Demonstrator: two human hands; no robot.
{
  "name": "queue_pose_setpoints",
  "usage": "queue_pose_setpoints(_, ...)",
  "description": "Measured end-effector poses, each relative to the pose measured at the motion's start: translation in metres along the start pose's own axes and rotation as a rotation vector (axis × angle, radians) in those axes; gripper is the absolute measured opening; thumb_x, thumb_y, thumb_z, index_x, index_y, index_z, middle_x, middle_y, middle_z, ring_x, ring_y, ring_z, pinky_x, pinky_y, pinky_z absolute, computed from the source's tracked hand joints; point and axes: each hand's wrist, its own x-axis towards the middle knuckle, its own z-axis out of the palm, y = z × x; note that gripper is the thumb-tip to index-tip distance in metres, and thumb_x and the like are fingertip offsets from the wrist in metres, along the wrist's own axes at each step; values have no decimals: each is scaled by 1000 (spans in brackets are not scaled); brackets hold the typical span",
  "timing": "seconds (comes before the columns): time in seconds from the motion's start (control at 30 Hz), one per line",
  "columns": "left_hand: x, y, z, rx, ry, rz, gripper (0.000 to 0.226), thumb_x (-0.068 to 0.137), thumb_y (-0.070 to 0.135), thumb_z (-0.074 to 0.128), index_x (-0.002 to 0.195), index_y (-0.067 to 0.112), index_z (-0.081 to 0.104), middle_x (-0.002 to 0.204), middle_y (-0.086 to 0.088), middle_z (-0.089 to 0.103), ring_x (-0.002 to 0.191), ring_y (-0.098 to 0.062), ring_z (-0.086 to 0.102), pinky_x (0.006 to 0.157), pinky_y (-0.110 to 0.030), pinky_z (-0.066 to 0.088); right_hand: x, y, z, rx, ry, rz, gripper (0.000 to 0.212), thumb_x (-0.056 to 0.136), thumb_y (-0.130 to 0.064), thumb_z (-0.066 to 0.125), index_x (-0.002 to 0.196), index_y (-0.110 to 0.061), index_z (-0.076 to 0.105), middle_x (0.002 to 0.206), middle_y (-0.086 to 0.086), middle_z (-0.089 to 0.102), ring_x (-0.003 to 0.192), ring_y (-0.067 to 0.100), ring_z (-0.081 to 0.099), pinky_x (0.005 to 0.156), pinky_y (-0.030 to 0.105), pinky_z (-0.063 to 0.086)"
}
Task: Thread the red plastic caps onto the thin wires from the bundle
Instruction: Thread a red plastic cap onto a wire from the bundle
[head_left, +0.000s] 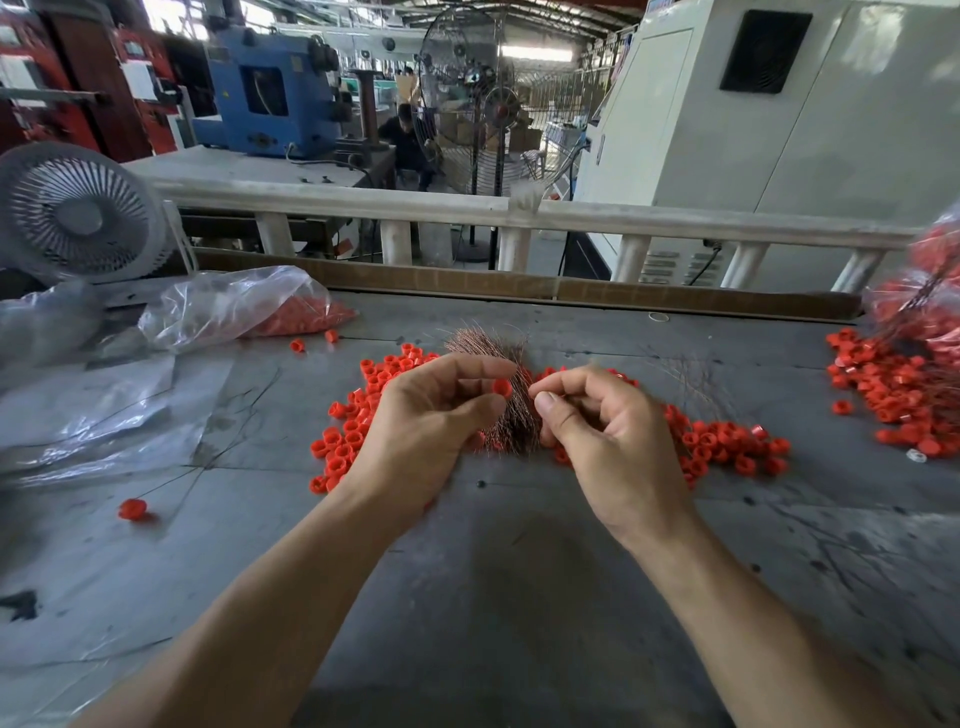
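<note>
My left hand (431, 415) pinches one red plastic cap (502, 387) between thumb and forefinger, just above the copper wire bundle (498, 364). My right hand (608, 421) is beside it, thumb and forefinger pinched together at the bundle's right side; a wire between them is too thin to make out. Loose red caps (353, 431) lie scattered on the grey table (519, 571) around both hands, with more to the right of them (727, 447).
A clear bag of red caps (291, 312) lies at the back left beside a white desk fan (78, 213). A pile of caps on wires (898, 384) sits at the right edge. One cap on a wire (132, 509) lies at the left. A cardboard strip (519, 286) borders the back.
</note>
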Motion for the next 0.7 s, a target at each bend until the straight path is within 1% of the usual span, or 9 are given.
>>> queue_pose_setpoints(0.13,-1,2,1,9,1,-8,32,88,-7,70,101,21,77,90,-7,69,83,-16,60,72,-20,51,0,-1,0,2,14,-4,10,91,-20,65,89,-27,73,66,-10,67,63,1,61,61,12,45)
queue_pose_setpoints(0.3,-3,4,2,52,-39,-6,25,91,-3,69,106,17,74,88,-3,71,81,-13,61,73,-20,51,0,0,-2,-12,15,-1,12,94,-17,67,89,-27,73,69,-9,68,65,2,63,61,13,47)
queue_pose_setpoints(0.37,-5,6,2,74,-48,2,25,93,-1,67,106,18,75,87,-3,71,79,-13,59,72,-20,50,0,0,-2,-23,10,0,15,96,-13,67,90,-26,73,70,-10,68,65,1,62,61,12,47)
queue_pose_setpoints(0.47,-6,8,2,96,-58,10,25,95,1,66,108,18,76,87,0,73,78,-11,60,72,-20,51,1,1,-2,-37,6,-2,16,96,-12,67,89,-26,72,68,-11,68,63,0,61,60,11,45)
queue_pose_setpoints(0.57,-7,9,2,107,-63,9,24,96,2,64,110,18,76,83,3,73,74,-8,60,69,-19,52,0,0,-1,-43,-2,0,16,96,-13,68,89,-26,72,68,-11,68,63,-1,60,60,10,45)
queue_pose_setpoints(0.7,-7,7,1,125,-69,10,26,97,4,63,110,21,77,85,0,73,74,-9,60,70,-20,52,-1,0,-1,-60,-33,6,14,96,-14,69,89,-25,72,72,-4,70,64,2,59,60,14,46)
